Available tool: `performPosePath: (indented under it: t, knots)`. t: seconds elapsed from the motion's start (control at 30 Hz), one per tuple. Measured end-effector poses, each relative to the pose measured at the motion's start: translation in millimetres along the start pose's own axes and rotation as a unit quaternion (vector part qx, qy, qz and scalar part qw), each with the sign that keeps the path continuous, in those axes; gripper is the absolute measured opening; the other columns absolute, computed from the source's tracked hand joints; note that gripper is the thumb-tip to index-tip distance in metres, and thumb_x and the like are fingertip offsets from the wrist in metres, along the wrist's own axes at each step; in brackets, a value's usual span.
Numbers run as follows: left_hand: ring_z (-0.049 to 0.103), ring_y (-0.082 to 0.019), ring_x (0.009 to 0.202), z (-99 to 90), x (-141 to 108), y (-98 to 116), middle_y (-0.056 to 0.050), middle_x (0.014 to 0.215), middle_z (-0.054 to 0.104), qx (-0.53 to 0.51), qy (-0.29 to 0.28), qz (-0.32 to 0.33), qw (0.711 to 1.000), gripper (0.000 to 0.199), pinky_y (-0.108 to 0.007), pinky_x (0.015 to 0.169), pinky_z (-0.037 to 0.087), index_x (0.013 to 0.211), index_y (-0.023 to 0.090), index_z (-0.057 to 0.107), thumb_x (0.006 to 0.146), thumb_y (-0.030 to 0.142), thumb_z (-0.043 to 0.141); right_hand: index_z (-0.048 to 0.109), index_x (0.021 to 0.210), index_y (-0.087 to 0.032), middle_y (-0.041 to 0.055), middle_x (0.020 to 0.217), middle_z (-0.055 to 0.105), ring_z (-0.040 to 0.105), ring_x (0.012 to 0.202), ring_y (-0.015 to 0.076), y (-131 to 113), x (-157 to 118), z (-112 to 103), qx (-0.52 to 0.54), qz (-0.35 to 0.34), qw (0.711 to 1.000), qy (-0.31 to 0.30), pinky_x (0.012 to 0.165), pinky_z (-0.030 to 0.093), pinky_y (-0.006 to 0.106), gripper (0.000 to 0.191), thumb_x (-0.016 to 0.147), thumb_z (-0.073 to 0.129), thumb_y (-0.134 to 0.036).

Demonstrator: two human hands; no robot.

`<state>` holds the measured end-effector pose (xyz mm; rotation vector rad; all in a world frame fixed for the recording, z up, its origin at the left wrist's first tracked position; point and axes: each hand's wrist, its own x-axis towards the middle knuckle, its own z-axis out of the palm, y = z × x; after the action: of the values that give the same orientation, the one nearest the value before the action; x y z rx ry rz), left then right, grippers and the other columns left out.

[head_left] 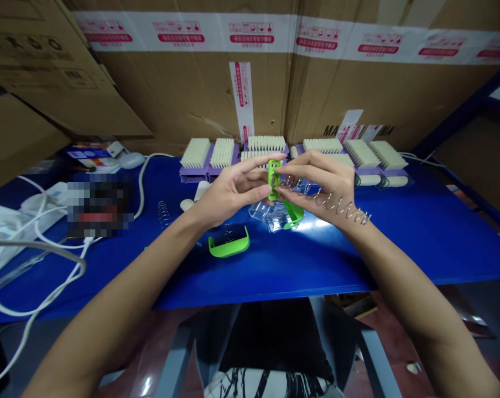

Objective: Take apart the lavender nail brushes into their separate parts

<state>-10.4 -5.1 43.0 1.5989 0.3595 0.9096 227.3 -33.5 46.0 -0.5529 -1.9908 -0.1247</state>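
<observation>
Near the middle of the blue table, my left hand (244, 188) pinches a small green plastic piece with holes (274, 178) between thumb and fingers. My right hand (331, 179) meets it from the other side, its fingers closed on a long metal coil spring (341, 208). One end of the spring is at the green piece; the rest stretches across my right palm to the wrist. Beneath my hands lie clear plastic parts (278, 219) and a green part (293, 215). A curved green bracket (230, 249) rests closer to me. Another spring (163, 214) sits left of my left forearm.
Purple blocks with cream bristles (196, 153) line the back, against a cardboard wall (183, 83). White cables (38, 298) and a blurred-out dark item (98, 210) occupy the left side. Small white pieces (202, 190) lie beside my left wrist. The table's front edge (266, 300) runs before my lap.
</observation>
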Motion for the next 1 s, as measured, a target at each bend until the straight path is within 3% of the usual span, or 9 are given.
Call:
performPosePath:
  t: [0.13,0.33,0.57,0.67,0.83,1.0]
  knots:
    - [0.084,-0.025,0.097,3.7,-2,1,-0.01,0.113,0.084,0.011,0.031,0.009,0.999,0.062,-0.036,0.088,0.073,0.144,0.025,0.074,0.089,0.04,0.098,0.083,0.127,-0.027,0.0077,0.11,0.082,0.079,0.096,0.0208,2,-1,-1,-0.016,-0.008,1.0,0.009,0.086,0.068,0.039,0.023,0.107,0.079,-0.038]
    - [0.086,-0.024,0.094,7.6,-5,3,-0.009,0.107,0.086,0.027,0.038,0.007,0.999,0.062,-0.037,0.09,0.073,0.147,0.022,0.071,0.092,0.036,0.096,0.083,0.124,-0.027,0.0064,0.112,0.078,0.075,0.096,0.0196,7,0,-4,0.019,0.008,0.999,-0.031,0.089,0.065,0.038,0.031,0.107,0.076,-0.053]
    - [0.087,-0.026,0.096,14.6,-7,-2,-0.007,0.101,0.087,0.046,0.057,0.017,0.997,0.06,-0.039,0.09,0.073,0.15,0.022,0.073,0.095,0.034,0.092,0.082,0.114,-0.026,0.0068,0.108,0.073,0.069,0.086,0.0205,11,-5,5,0.015,0.038,0.999,-0.017,0.079,0.065,0.04,0.034,0.104,0.078,-0.059]
    - [0.086,-0.027,0.098,15.6,-7,-3,-0.009,0.111,0.088,0.016,0.056,0.008,0.998,0.058,-0.039,0.088,0.072,0.145,0.025,0.077,0.091,0.036,0.094,0.082,0.113,-0.027,0.007,0.107,0.071,0.067,0.084,0.0211,11,-4,8,0.017,0.042,0.999,-0.016,0.074,0.065,0.041,0.036,0.1,0.082,-0.061]
    - [0.084,-0.03,0.117,14.9,-6,-5,-0.012,0.141,0.081,-0.007,0.08,0.006,0.997,0.066,-0.039,0.097,0.072,0.142,0.026,0.08,0.08,0.028,0.102,0.083,0.107,-0.027,0.007,0.106,0.07,0.064,0.083,0.0207,9,-1,11,0.034,0.056,0.998,0.013,0.072,0.062,0.039,0.042,0.092,0.087,-0.066]
    - [0.085,-0.031,0.11,16.4,-3,-10,-0.012,0.131,0.085,-0.04,0.087,0.003,0.995,0.066,-0.042,0.086,0.075,0.135,0.023,0.083,0.075,0.035,0.106,0.079,0.091,-0.023,0.0027,0.099,0.066,0.054,0.068,0.0125,6,-3,18,0.123,0.139,0.982,0.04,0.056,0.049,0.029,0.049,0.081,0.096,-0.068]
